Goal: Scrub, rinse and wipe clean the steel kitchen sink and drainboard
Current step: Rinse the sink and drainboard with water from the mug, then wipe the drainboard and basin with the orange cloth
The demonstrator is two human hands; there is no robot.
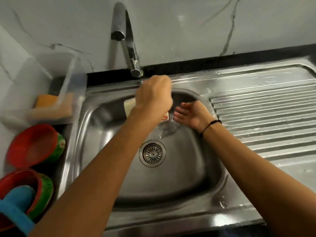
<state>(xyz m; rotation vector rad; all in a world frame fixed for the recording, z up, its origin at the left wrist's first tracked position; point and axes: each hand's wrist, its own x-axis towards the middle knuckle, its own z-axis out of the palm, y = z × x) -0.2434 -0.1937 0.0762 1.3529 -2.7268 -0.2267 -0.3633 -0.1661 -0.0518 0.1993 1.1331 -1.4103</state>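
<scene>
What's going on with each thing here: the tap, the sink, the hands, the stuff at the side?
Tap: running, stream falling into the basin.
Sink: wet, drain unplugged.
Drainboard: speckled with droplets.
Left hand: fingers curled around a cloth, over the basin.
Right hand: open, fingers by the stream.
Sponge: sitting in a clear container, left of sink.
Bowls: stacked, tilted.

Both bare forearms reach forward from the lower edge of the frame and converge. The left hand (153, 94), seen from the back, is curled into a fist, fingers apparently closed around something, though motion blur hides the grip. The right hand (191, 115) sits just beside and slightly lower, palm turned inward, fingers extended and relaxed toward the left. A dark beaded band circles the right wrist.
</scene>
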